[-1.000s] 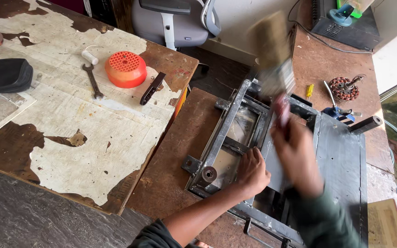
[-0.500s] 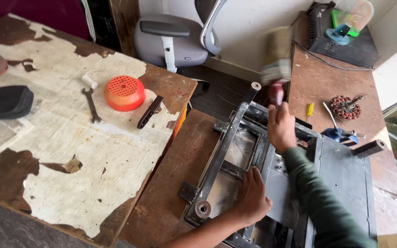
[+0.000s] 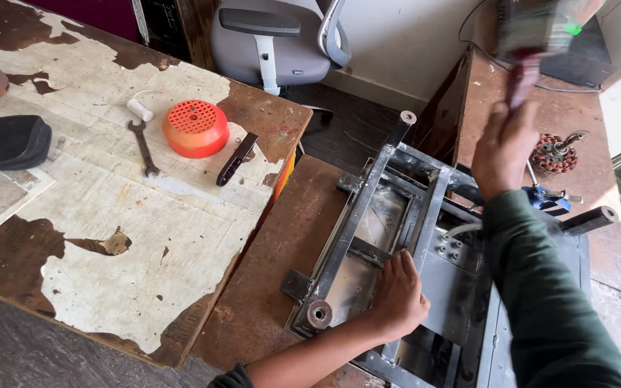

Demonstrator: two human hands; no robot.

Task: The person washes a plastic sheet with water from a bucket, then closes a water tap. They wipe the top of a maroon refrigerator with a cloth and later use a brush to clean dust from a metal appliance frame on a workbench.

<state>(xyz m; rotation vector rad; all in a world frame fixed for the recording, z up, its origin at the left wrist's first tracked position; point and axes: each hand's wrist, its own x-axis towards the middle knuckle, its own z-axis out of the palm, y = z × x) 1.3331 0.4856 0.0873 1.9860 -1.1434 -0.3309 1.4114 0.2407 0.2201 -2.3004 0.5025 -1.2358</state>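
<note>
My left hand (image 3: 395,298) lies flat on the near end of a grey metal frame (image 3: 364,208) and presses it against the brown bench. My right hand (image 3: 499,146) is raised over the frame's far end and grips the red handle of a wide paintbrush (image 3: 533,36), which is blurred and points up and away. A green sleeve covers my right forearm.
On the peeling white table (image 3: 109,237) at left lie an orange perforated cap (image 3: 195,128), a spanner (image 3: 142,146), a dark flat tool (image 3: 235,159) and a black pouch (image 3: 5,142). A copper-wound motor part (image 3: 553,153) sits at right. A grey office chair (image 3: 274,39) stands behind.
My right hand has lifted the brush up and away from the frame. My left hand has stayed on the frame's near end. The view has shifted slightly.
</note>
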